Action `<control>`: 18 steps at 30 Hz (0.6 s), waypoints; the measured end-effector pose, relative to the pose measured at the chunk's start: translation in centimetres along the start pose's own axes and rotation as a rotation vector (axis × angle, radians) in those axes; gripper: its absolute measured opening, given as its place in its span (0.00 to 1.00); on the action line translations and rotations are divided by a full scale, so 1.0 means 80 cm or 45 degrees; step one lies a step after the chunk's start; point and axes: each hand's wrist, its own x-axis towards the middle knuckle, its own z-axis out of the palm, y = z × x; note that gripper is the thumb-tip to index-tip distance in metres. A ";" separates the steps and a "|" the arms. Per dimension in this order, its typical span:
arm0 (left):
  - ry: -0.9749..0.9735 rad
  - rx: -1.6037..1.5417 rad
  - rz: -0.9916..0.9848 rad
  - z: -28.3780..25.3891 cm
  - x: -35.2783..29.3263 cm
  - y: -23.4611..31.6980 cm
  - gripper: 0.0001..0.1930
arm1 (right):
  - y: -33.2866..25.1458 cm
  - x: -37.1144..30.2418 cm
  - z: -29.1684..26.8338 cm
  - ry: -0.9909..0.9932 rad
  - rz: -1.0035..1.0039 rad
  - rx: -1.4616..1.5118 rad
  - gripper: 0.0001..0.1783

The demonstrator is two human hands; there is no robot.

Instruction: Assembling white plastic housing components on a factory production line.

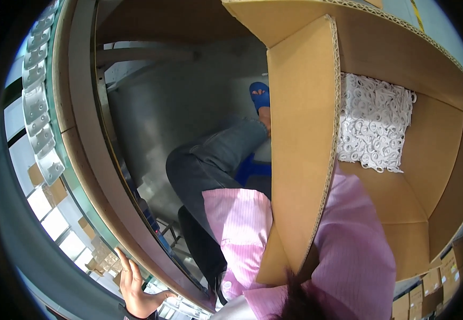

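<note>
At the lower left, my left hand (pixel 134 290) rests by the edge of the glass-topped table (pixel 85 200). Its fingers are stretched out with the thumb apart, and nothing is held. My right arm, in a pink sleeve (pixel 354 240), reaches into a large open cardboard box (pixel 303 133) on the right. The box's upright flap hides the right hand. Inside the box, close to where that sleeve disappears, lies a thick mass of small white ring-shaped pieces (pixel 375 122). What the right hand touches cannot be seen.
Along the table's far left runs a row of overlapping shiny metal plates with holes (pixel 38 106). My bent leg in dark trousers (pixel 205 160) and a foot in a blue sandal (pixel 260 96) fill the gap between table and box. More cartons (pixel 434 288) stand at lower right.
</note>
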 end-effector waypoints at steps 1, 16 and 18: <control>-0.002 0.011 -0.023 0.001 0.002 0.000 0.87 | 0.004 0.035 0.011 -0.046 -0.170 -0.310 0.27; 0.046 -0.006 0.128 -0.007 0.012 0.017 0.86 | 0.051 0.060 -0.075 -0.116 0.001 0.652 0.17; 0.018 -0.076 0.093 -0.007 0.014 0.018 0.85 | 0.011 0.079 -0.093 -0.129 0.060 0.890 0.18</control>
